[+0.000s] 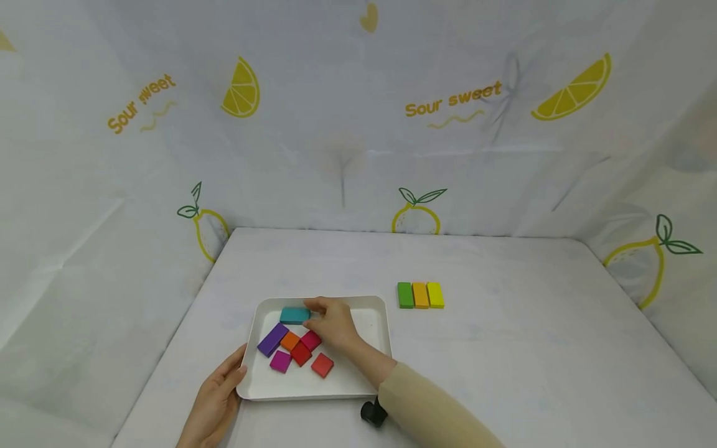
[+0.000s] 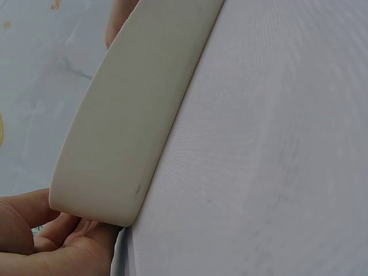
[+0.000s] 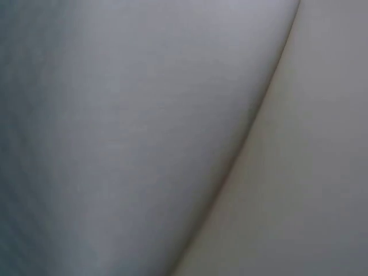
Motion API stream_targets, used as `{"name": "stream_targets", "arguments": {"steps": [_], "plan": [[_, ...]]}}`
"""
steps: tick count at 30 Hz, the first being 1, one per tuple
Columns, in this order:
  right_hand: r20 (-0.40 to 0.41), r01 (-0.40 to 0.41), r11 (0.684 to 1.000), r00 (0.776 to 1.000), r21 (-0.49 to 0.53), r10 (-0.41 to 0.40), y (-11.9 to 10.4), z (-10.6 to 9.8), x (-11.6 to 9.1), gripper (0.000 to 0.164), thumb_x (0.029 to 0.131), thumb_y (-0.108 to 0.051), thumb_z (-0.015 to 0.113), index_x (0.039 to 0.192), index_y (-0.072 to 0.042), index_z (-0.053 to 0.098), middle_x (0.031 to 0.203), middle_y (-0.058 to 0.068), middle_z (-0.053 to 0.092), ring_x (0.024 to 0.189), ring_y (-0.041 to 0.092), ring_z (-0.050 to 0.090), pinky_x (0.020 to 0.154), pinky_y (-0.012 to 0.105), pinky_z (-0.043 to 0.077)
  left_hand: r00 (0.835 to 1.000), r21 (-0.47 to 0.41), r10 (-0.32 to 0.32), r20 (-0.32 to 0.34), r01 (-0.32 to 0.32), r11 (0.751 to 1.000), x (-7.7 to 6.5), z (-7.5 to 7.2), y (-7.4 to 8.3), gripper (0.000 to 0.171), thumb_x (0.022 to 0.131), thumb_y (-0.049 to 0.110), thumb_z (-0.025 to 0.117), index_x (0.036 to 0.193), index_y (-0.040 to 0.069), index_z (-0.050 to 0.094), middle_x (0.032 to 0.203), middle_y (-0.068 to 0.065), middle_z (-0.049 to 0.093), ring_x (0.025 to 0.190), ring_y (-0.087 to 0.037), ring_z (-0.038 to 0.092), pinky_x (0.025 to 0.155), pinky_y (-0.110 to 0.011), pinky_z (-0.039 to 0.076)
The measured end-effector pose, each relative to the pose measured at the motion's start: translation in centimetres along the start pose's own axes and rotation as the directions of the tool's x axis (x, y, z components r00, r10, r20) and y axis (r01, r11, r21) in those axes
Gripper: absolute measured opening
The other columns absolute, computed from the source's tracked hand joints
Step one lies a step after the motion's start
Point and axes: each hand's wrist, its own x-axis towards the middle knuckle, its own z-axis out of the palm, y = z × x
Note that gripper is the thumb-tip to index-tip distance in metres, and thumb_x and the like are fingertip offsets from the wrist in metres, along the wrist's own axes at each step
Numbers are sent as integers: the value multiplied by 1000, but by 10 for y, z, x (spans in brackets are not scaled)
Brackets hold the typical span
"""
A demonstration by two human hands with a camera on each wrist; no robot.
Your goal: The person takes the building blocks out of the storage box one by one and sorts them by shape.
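A white tray [image 1: 358, 392] lies on the table in the head view, holding several coloured blocks. The left hand [image 1: 215, 395] grips its left edge near the front corner, thumb at the rim; the left wrist view shows the fingers [image 2: 75, 253] at the tray's outer wall [image 2: 121, 132]. Over the tray, the right hand [image 1: 334, 323] pinches the right end of a teal block [image 1: 294, 316] between thumb and finger. Below it are a purple block [image 1: 273, 340], an orange block [image 1: 290, 341], a magenta block [image 1: 281, 361] and several red ones [image 1: 322, 365]. The right wrist view shows only blurred pale surfaces.
Right of the tray, a green block [image 1: 406, 295], an orange-yellow block [image 1: 420, 295] and a yellow block [image 1: 435, 295] stand side by side in a row. A black object [image 1: 373, 413] shows by the right sleeve. A lemon-printed curtain [image 1: 336, 124] rises behind the white-covered table [image 1: 504, 348].
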Motion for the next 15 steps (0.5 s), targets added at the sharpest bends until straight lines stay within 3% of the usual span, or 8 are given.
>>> {"name": "stream_targets", "arguments": {"steps": [9, 12, 15], "plan": [[7, 20, 998, 1000, -56, -20, 0, 0, 0, 39, 88, -6, 71, 127, -9, 67, 126, 6, 71, 119, 23, 64, 100, 30, 58, 1000, 5, -1, -11, 1, 1000, 2, 2, 1, 68, 104, 22, 47, 158, 2, 11, 168, -12, 7, 153, -28, 5, 98, 4, 36], [4, 27, 997, 1000, -69, -27, 1, 1, 0, 39, 88, -4, 72, 126, -7, 67, 124, 7, 71, 117, 24, 64, 99, 31, 58, 1000, 15, 3, -10, -3, 1000, 1, 2, 0, 69, 104, 25, 48, 158, 3, 12, 168, -12, 7, 149, -5, 21, 99, 4, 36], [5, 31, 997, 1000, -71, -31, 0, 2, 1, 37, 87, -3, 72, 124, -5, 68, 123, 8, 72, 116, 24, 65, 100, 33, 58, 1000, 12, 14, -7, -14, 1000, 0, 1, -1, 69, 104, 26, 49, 158, 3, 13, 167, -13, 8, 128, 19, 37, 100, 3, 37]]}}
